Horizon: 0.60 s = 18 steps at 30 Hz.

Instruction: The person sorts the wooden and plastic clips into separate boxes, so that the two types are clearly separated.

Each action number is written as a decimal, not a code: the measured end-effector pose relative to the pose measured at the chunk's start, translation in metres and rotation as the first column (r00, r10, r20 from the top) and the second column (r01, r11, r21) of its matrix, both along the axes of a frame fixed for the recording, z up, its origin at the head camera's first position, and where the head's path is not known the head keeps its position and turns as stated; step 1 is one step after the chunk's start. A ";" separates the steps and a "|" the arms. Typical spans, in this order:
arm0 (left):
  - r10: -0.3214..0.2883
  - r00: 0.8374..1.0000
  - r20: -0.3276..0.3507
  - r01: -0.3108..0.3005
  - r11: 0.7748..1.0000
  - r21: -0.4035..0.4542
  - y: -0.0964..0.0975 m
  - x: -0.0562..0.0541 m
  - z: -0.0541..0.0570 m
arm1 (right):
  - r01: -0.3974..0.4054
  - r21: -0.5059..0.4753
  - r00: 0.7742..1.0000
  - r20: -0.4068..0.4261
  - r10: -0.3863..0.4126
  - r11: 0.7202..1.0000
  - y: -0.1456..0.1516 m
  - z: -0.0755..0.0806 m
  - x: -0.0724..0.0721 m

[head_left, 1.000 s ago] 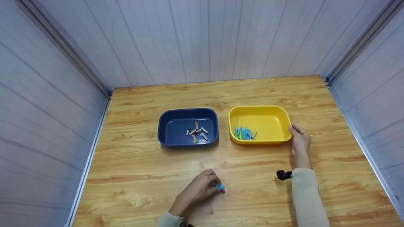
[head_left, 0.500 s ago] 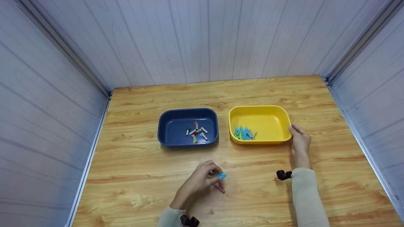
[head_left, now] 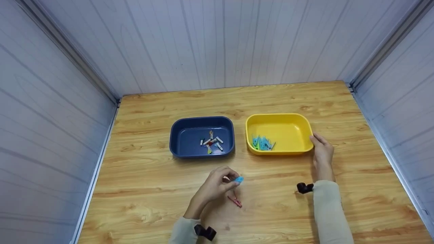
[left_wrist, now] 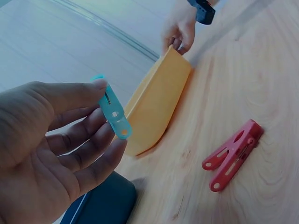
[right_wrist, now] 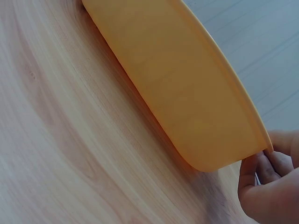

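Observation:
Between thumb and fingers, my left hand (head_left: pixel 214 185) pinches a light blue clothespin (left_wrist: pixel 113 112), held up over the wooden table. Below and a little right of that hand, a red clothespin (left_wrist: pixel 232 155) lies on the tabletop. My right hand (head_left: pixel 323 151) grips the right rim of a yellow basin (head_left: pixel 284 132), its fingers curled at the edge, as the right wrist view shows. Inside the basin, a heap of blue clothespins (head_left: pixel 263 143) with a green one sits in the front left corner.
Left of the yellow basin stands a dark blue basin (head_left: pixel 184 140) holding several small pale clips (head_left: pixel 212 141) with coloured bits. Pale panelled walls (head_left: pixel 217 44) close off the back and both sides of the wooden table (head_left: pixel 142 189).
My left hand has lifted the blue clothespin and moved it slightly forward, away from the red one, which now shows fully on the table. The right hand has stayed on the basin's rim.

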<state>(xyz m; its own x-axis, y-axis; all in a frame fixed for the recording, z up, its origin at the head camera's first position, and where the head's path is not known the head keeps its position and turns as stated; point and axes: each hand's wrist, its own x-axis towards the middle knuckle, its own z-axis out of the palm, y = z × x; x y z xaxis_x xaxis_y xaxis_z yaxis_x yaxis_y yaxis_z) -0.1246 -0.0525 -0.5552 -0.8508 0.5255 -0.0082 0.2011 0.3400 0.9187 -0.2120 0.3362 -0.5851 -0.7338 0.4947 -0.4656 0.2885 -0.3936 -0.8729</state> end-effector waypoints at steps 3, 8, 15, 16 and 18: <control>0.004 1.000 0.019 -0.004 1.000 0.006 0.001 -0.002 0.002 | -0.001 -0.006 1.000 0.005 0.001 1.000 0.001 0.000 0.000; 0.019 0.999 0.028 -0.019 1.000 0.023 0.004 -0.005 0.004 | 0.002 -0.020 1.000 0.018 -0.002 1.000 0.001 0.000 0.000; 0.049 0.998 0.044 -0.051 0.998 0.042 0.011 -0.011 0.006 | 0.002 -0.017 1.000 0.011 -0.002 1.000 0.001 0.001 0.000; 0.052 0.997 0.049 -0.054 0.998 0.045 0.012 -0.012 0.006 | 0.002 -0.018 1.000 0.013 -0.002 1.000 0.001 0.001 0.000; 0.061 0.997 0.057 -0.064 0.997 0.052 0.015 -0.014 0.008 | 0.004 -0.015 1.000 0.010 -0.004 1.000 0.000 0.001 0.000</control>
